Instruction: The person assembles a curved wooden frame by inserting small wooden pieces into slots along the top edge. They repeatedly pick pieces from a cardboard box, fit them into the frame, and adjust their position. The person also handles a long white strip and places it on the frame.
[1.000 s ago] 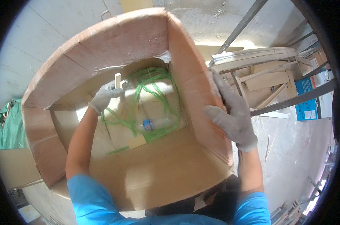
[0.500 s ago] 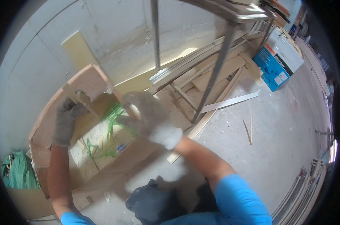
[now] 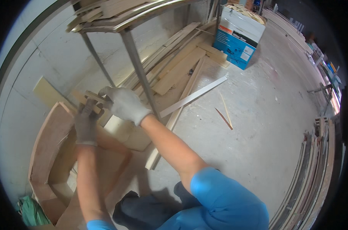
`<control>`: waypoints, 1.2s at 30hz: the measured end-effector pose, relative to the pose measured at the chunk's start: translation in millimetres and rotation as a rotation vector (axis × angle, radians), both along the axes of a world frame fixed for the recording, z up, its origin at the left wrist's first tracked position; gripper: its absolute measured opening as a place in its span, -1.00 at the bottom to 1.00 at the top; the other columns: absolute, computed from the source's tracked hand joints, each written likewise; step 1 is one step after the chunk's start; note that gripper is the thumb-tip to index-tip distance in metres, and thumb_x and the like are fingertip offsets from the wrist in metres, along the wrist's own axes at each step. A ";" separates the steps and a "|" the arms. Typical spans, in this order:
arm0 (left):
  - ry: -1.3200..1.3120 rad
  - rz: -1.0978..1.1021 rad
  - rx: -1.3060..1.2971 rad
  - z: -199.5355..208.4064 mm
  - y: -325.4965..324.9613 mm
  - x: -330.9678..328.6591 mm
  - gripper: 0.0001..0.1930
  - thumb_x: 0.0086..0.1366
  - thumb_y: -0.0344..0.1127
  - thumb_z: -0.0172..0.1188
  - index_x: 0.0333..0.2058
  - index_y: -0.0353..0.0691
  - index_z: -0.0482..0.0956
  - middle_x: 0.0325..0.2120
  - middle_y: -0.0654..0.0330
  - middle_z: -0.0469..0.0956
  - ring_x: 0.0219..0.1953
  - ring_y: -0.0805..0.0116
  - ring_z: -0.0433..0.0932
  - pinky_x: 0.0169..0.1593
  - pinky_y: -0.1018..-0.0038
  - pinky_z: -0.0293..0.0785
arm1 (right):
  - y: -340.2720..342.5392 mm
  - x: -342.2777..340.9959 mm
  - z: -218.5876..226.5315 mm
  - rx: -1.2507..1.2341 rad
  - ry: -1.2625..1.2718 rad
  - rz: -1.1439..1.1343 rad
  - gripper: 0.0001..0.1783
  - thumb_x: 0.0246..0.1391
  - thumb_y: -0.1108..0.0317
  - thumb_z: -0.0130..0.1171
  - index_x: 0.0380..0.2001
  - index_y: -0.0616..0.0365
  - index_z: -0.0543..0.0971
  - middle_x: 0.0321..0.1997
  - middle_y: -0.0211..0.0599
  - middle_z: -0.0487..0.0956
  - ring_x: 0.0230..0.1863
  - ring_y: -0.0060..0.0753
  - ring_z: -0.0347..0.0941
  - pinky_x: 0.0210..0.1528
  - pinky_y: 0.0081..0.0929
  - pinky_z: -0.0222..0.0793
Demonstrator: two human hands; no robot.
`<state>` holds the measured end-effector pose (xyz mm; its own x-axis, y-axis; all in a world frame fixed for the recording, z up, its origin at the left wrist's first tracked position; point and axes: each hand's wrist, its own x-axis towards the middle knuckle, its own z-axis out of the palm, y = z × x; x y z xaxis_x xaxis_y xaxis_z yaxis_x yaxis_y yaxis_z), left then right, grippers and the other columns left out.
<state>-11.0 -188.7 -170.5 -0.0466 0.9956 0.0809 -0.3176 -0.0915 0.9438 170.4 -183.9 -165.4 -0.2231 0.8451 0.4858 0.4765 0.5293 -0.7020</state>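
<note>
Wood strip [image 3: 95,96] | open cardboard carton [image 3: 44,153]: floor's [image 3: 266,126] wall-side edge; metal rack leg [image 3: 136,63]: just beyond right hand [image 3: 125,104] | short, narrow, brown | fingers, left hand [image 3: 85,124] and right: grasping strip

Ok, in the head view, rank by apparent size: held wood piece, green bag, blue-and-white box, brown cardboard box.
Brown cardboard box
Blue-and-white box, though farther off
Green bag, partly hidden
Held wood piece, partly covered

Wooden piece [image 3: 96,97] partly hidden by right grip [image 3: 125,102], stacked boards [image 3: 118,17] cut off above.
</note>
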 end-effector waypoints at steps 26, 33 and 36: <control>-0.064 0.083 -0.461 -124.0 -0.4 22.6 -0.87 0.29 -0.24 0.29 -0.26 -0.05 0.54 -0.72 0.44 0.26 -0.69 0.62 0.24 -0.61 0.62 0.11 | 27.2 46.8 -57.6 -0.382 -0.033 0.286 -0.55 -0.01 0.31 0.32 0.01 0.06 0.57 -0.10 -0.18 0.65 -0.10 -0.23 0.60 -0.08 -0.33 0.53; -0.032 -0.006 -0.443 -124.2 10.4 20.7 -0.83 0.33 -0.33 0.20 -0.11 -0.07 0.51 -0.64 0.44 0.33 -0.61 0.63 0.33 -0.53 0.66 0.26 | 47.7 40.7 -71.3 -0.450 0.123 0.287 -0.54 0.01 0.22 0.31 0.00 0.09 0.56 -0.06 -0.16 0.62 -0.06 -0.26 0.57 -0.09 -0.37 0.50; 0.421 -0.011 -0.095 -126.4 11.5 27.7 -0.76 0.35 -0.32 0.18 -0.03 -0.09 0.49 -0.60 0.40 0.37 -0.57 0.56 0.37 -0.48 0.61 0.34 | 47.1 41.3 -76.2 -0.329 0.017 0.139 -0.53 -0.03 0.23 0.31 -0.01 0.12 0.58 -0.06 -0.14 0.62 -0.09 -0.26 0.58 -0.08 -0.38 0.51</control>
